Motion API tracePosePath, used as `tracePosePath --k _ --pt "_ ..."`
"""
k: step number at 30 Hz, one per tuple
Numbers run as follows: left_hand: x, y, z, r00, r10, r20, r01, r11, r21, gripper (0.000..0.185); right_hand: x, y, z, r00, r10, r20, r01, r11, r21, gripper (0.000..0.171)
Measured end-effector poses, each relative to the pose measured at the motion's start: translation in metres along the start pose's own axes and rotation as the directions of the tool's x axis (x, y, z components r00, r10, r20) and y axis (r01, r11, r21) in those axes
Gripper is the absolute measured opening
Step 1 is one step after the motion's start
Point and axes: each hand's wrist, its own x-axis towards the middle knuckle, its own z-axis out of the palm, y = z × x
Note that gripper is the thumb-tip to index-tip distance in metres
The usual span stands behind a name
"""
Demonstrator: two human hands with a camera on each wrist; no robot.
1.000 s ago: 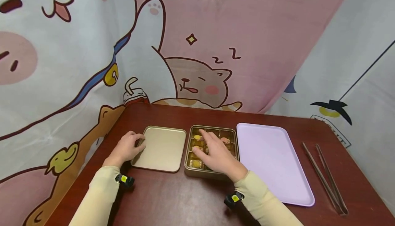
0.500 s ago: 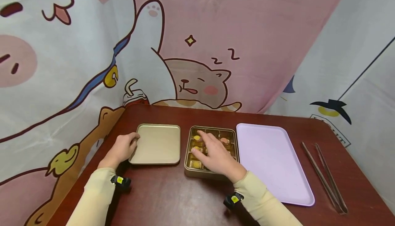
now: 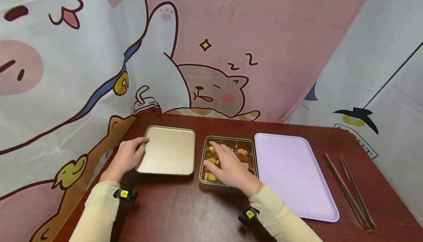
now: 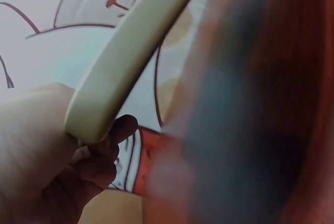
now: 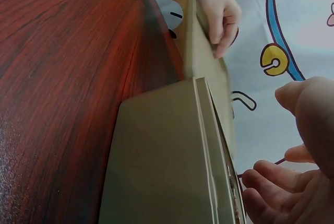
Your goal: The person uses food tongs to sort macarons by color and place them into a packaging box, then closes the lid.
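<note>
My left hand (image 3: 125, 157) grips the left edge of a square, pale gold tin lid (image 3: 168, 150). In the left wrist view the lid (image 4: 120, 67) is tilted, its rim between thumb and fingers. To its right stands the matching tin box (image 3: 218, 187), divided into compartments holding small wrapped treats, yellow ones (image 3: 212, 161) on the left and pinkish ones (image 3: 242, 151) on the right. Above the box hovers my right hand (image 3: 231, 166), fingers loosely spread and holding nothing; it hides some compartments. The right wrist view shows the box's side (image 5: 156, 145) next to that hand's fingers.
A lilac tray (image 3: 290, 172) lies just right of the tin box. Metal tongs (image 3: 351, 192) rest farther right on the dark red table (image 3: 185, 209). A cartoon-printed cloth (image 3: 284, 51) hangs behind the table and along the left side.
The left hand has taken hold of the lid's edge and moved it left and slightly away from the tin box, toward the back. The right hand has barely moved.
</note>
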Motion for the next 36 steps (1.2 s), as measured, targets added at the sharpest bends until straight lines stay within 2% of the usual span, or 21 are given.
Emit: tracePosePath --k 8,15,20,23,31,36 --pt "0.007 0.035 -0.009 0.997 0.061 -0.043 -0.064 0.996 -0.057 0.029 0.001 -0.001 0.0 1.0 0.024 0.007 -0.024 1.0 0.011 0.074" --pt "0.011 0.068 -0.014 0.996 0.085 -0.015 -0.086 0.988 -0.128 0.029 0.001 -0.002 -0.001 1.0 0.001 -0.027 0.0 0.999 0.035 0.067" --pt "0.011 0.075 -0.01 0.997 0.077 0.032 -0.071 0.986 -0.15 0.03 -0.003 -0.001 -0.006 0.998 0.0 -0.063 0.002 0.999 0.038 0.06" --pt "0.012 0.077 -0.004 0.993 0.083 0.083 -0.068 0.983 -0.17 0.032 -0.006 0.003 -0.012 0.997 -0.009 -0.071 0.011 1.0 0.021 0.06" --pt "0.018 0.095 0.017 0.966 0.151 0.208 -0.099 0.966 -0.239 0.044 -0.024 0.024 -0.039 0.998 -0.036 -0.048 0.033 0.998 -0.045 0.061" --pt "0.021 0.109 0.03 0.949 0.182 0.256 -0.113 0.958 -0.262 0.045 -0.038 0.041 -0.056 0.999 -0.051 -0.02 0.048 0.993 -0.104 0.06"
